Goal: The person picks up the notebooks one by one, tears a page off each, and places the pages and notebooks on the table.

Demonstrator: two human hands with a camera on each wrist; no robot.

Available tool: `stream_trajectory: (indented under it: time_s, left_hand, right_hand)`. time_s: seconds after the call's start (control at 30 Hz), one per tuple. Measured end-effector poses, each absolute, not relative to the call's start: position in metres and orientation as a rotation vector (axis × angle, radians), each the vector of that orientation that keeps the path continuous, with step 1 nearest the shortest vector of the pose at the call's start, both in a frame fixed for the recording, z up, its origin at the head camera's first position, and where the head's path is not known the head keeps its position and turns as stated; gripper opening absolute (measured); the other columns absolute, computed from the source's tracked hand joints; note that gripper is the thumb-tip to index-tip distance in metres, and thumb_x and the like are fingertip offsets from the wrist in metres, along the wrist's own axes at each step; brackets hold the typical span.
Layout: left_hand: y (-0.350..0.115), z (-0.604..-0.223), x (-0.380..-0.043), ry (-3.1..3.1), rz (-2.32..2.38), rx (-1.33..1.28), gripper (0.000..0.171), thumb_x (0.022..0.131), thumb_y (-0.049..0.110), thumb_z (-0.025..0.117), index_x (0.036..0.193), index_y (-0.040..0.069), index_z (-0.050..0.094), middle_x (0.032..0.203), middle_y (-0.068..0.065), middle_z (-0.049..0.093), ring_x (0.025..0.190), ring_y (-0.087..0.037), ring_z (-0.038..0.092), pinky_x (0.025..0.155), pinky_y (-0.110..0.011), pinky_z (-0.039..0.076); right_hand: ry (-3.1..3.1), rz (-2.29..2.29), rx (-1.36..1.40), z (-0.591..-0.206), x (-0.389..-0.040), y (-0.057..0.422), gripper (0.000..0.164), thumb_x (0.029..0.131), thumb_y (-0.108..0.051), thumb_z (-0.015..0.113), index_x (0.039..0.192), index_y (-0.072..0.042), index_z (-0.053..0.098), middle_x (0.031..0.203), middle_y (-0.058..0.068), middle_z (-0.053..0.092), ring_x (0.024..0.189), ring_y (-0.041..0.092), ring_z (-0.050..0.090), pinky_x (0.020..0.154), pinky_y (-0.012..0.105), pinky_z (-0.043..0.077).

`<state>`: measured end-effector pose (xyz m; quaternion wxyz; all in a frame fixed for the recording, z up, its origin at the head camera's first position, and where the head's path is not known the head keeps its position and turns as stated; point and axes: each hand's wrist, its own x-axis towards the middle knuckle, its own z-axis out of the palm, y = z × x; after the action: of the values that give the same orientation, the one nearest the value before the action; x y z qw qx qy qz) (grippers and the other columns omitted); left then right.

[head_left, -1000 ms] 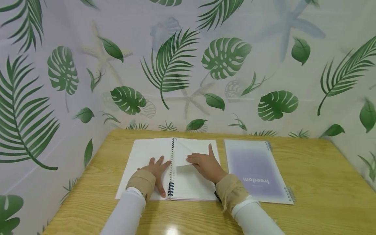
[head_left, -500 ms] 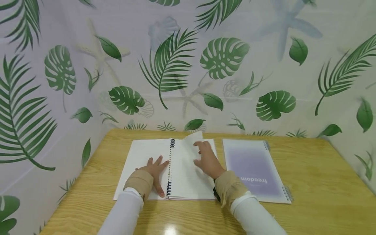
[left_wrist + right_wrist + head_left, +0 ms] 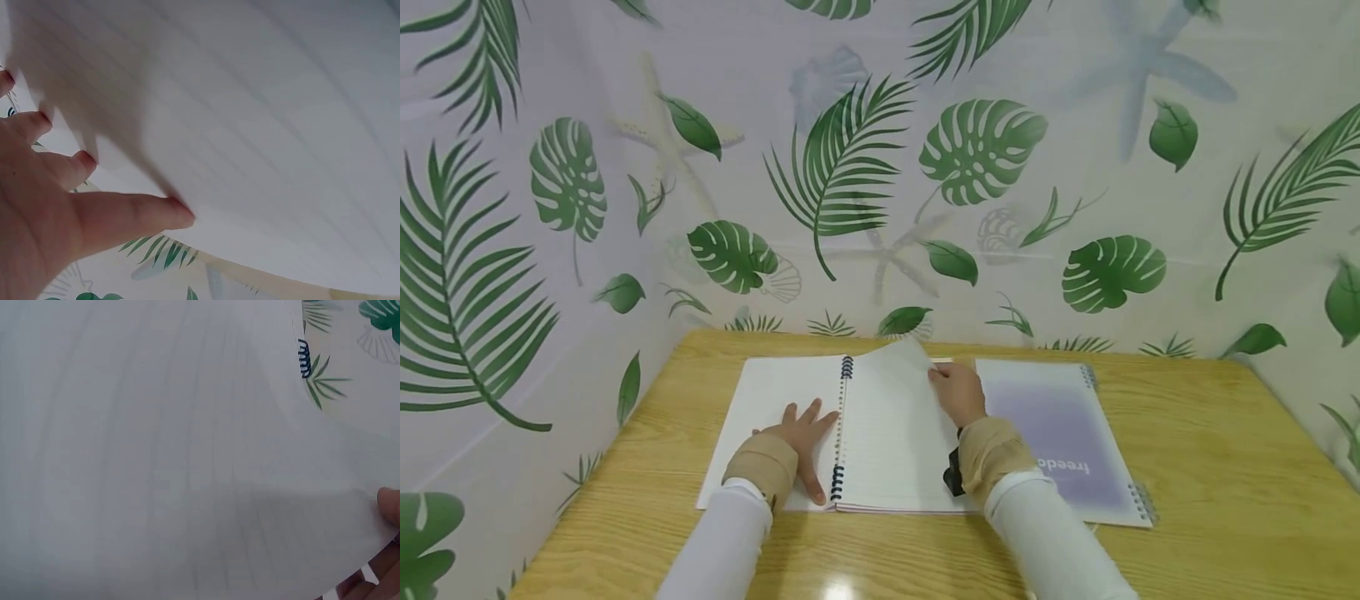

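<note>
One page (image 3: pixel 895 375), pinched by my right grip (image 3: pixel 958 395); spiral notebook (image 3: pixel 782 382), my left grip (image 3: pixel 800 435) spread upon it; purple notebook (image 3: pixel 1051 417), right of both grips.

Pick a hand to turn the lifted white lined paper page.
Right, probably: the right hand pinches the lifted page by its edge; the left hand lies spread on the opposite white page.

We note matt paper in the open notebook (image 3: pixel 895 467); its coils (image 3: pixel 304 359) slightly glossy, plastic or metal unclear. Purple cover (image 3: pixel 1045 421): smooth, plastic-looking. Tabletop (image 3: pixel 1240 467): wood-grained, shiny where light strikes. We see 2 creased matt cloth wrist wraps (image 3: pixel 997 450); sleeves (image 3: pixel 1052 533) matt cloth.
</note>
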<state>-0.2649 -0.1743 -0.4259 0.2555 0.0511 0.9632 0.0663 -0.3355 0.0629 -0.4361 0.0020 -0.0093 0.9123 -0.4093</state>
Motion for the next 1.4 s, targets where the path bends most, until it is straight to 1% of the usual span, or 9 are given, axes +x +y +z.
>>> stream_trajectory:
  time_s: [0.07,0.23,0.5,0.7,0.8,0.93,1.1,1.2,1.4]
  left_hand:
    - [-0.174,-0.425,-0.267,2.616,0.18,0.137,0.123,0.049,0.045,0.088,0.148,0.029,0.017,0.158,-0.002,0.002,0.144,-0.037,0.001,0.097,-0.076,0.019]
    - [-0.174,-0.424,-0.271,2.636,0.165,0.117,0.123,0.047,0.044,0.089,0.148,0.029,0.018,0.158,-0.003,0.004,0.144,-0.038,0.003,0.095,-0.077,0.021]
    - [-0.17,-0.422,-0.273,2.633,0.156,0.145,0.123,0.049,0.044,0.088,0.148,0.027,0.018,0.158,-0.004,0.003,0.144,-0.038,0.002,0.095,-0.076,0.023]
    - [-0.171,-0.424,-0.276,2.613,0.119,0.183,0.12,0.049,0.046,0.088,0.147,0.027,0.021,0.157,-0.005,0.009,0.143,-0.037,0.011,0.101,-0.065,0.031]
    - [-0.17,-0.427,-0.282,2.629,0.115,0.184,0.105,0.055,0.045,0.085,0.143,0.026,0.032,0.153,-0.005,0.022,0.138,-0.035,0.025,0.102,-0.055,0.037]
    - [-0.166,-0.434,-0.294,2.724,0.166,0.183,0.092,0.058,0.039,0.086,0.137,0.023,0.042,0.146,-0.005,0.033,0.134,-0.033,0.032,0.101,-0.062,0.034]
    - [-0.162,-0.431,-0.296,2.659,0.205,0.154,0.109,0.055,0.035,0.087,0.146,0.024,0.027,0.157,-0.003,0.015,0.143,-0.036,0.012,0.108,-0.062,0.024]
    - [-0.162,-0.426,-0.295,2.637,0.203,0.141,0.109,0.056,0.037,0.086,0.146,0.024,0.027,0.157,-0.002,0.015,0.143,-0.036,0.012,0.11,-0.058,0.024]
    - [-0.164,-0.427,-0.299,2.646,0.195,0.101,0.108,0.056,0.038,0.086,0.146,0.027,0.027,0.157,0.001,0.014,0.144,-0.034,0.013,0.106,-0.06,0.029]
  right_hand:
    - [2.985,-1.093,-0.237,-0.434,-0.325,0.059,0.026,0.092,-0.021,0.054,0.112,-0.011,0.068,0.108,0.009,0.07,0.099,0.029,0.063,0.091,0.056,0.041]
    - [3.136,-0.587,-0.728,-0.431,-0.301,0.049,0.02,0.085,-0.016,0.064,0.103,-0.022,0.072,0.104,-0.005,0.071,0.095,0.02,0.062,0.101,0.068,0.025]
    - [3.115,-0.28,-0.987,-0.433,-0.286,0.046,0.02,0.083,-0.018,0.065,0.1,-0.024,0.073,0.102,-0.007,0.072,0.092,0.018,0.064,0.102,0.073,0.015]
    - [3.168,-0.315,-0.862,-0.439,-0.289,0.05,0.02,0.086,-0.017,0.063,0.102,-0.023,0.072,0.099,-0.005,0.072,0.092,0.017,0.067,0.104,0.07,0.018]
    - [3.194,-0.343,-0.714,-0.443,-0.296,0.053,0.023,0.088,-0.016,0.06,0.109,-0.02,0.069,0.092,-0.001,0.073,0.093,0.02,0.068,0.104,0.068,0.021]
    - [3.202,-0.45,-0.535,-0.444,-0.304,0.051,0.035,0.092,-0.024,0.054,0.127,-0.017,0.056,0.076,0.004,0.072,0.091,0.025,0.068,0.105,0.066,0.024]
    - [3.199,-0.684,-0.565,-0.44,-0.303,0.046,0.033,0.094,-0.02,0.051,0.126,-0.013,0.058,0.099,0.007,0.072,0.1,0.026,0.065,0.106,0.063,0.026]
    - [3.145,-0.756,-0.728,-0.436,-0.296,0.043,0.031,0.092,-0.013,0.054,0.122,-0.013,0.061,0.115,0.006,0.067,0.108,0.024,0.063,0.109,0.061,0.022]
    - [3.063,-0.499,-1.025,-0.434,-0.281,0.043,0.029,0.091,-0.015,0.055,0.117,-0.021,0.065,0.116,-0.002,0.067,0.113,0.016,0.06,0.108,0.066,0.016]
